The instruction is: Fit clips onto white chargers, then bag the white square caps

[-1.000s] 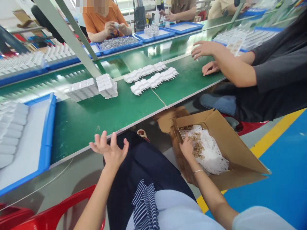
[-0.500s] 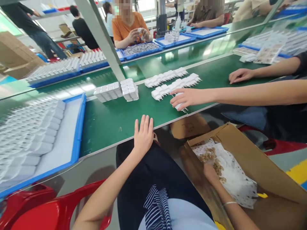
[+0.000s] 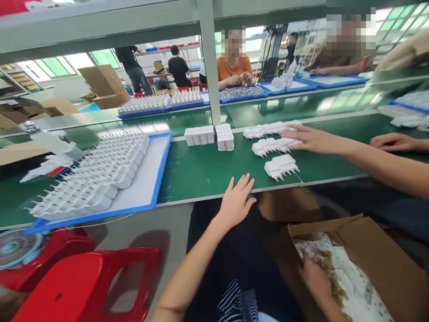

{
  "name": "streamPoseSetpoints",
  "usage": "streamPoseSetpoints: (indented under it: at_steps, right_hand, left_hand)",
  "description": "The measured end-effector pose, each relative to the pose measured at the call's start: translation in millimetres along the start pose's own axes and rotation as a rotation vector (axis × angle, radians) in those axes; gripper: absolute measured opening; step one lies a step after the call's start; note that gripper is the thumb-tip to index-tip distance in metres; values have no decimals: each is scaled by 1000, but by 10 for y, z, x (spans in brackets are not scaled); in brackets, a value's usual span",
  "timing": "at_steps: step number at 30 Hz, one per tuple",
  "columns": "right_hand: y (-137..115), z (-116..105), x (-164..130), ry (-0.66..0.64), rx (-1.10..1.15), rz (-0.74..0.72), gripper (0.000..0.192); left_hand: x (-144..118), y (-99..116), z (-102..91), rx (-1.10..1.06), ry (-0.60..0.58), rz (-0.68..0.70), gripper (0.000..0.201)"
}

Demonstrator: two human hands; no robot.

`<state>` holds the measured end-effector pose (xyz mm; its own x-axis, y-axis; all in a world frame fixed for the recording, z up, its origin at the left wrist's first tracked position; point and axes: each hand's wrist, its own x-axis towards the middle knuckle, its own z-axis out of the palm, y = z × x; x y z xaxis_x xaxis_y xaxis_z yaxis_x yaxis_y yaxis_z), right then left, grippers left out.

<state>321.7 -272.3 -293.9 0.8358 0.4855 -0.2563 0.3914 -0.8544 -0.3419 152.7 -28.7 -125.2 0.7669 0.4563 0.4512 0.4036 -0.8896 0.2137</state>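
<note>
A worker's left hand [image 3: 236,203] rests flat and empty on the green bench [image 3: 201,174] edge while the right hand [image 3: 313,279], apparently gripping small brown parts [image 3: 326,264] inside the cardboard box [image 3: 378,259], risks spilling them.

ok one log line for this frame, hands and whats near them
left hand: flat, open, on green table edge | right hand: in cardboard box, on small brown parts | near: white plugs
</note>
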Motion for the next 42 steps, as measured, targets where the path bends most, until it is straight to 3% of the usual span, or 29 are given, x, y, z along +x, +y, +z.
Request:
streamPoseSetpoints:
  at_steps: [2, 4, 6, 8, 10, 12, 13, 15, 20, 29, 42]
  right_hand:
    - [-505, -325, -211, 11, 120, -212, 46]
    - [-1149, -745, -364, 72, 445, -606, 40]
    - [-1921, -1176, -364, 166, 602, -884, 33]
    - [-2760, -1496, -183, 243, 663, -1070, 35]
    - [-3562, -1640, 113, 272, 630, -1099, 46]
    - [-4207, -1634, 414, 238, 509, -904, 60]
    - [-4441, -1598, 540, 204, 433, -782, 65]
    - [-4721, -1505, 725, 176, 378, -696, 64]
    - [-4716, -1393, 942, 133, 257, -672, 32]
    - [-4591, -1535, 1213, 126, 227, -637, 30]
    - [-4366, -1533, 1626, 37, 539, -652, 18]
  left_hand:
    - [75, -194, -343, -147, 9, -3, 55]
    - [229, -511, -620, -129, 198, -147, 43]
    - [416, -865, -742, -11, 291, -283, 38]
    - [551, -1168, -708, 141, 200, -444, 41]
    - [582, -1367, -591, 165, 135, -519, 43]
    - [532, -1470, -483, 152, 108, -553, 42]
    - [495, -1496, -449, 147, 106, -564, 40]
    - [432, -1525, -425, 136, 106, -584, 36]
    - [427, -1555, -466, 71, 102, -610, 36]
    - [467, -1523, -473, -30, 168, -626, 40]
    - [520, -1556, -425, -173, 254, -567, 36]
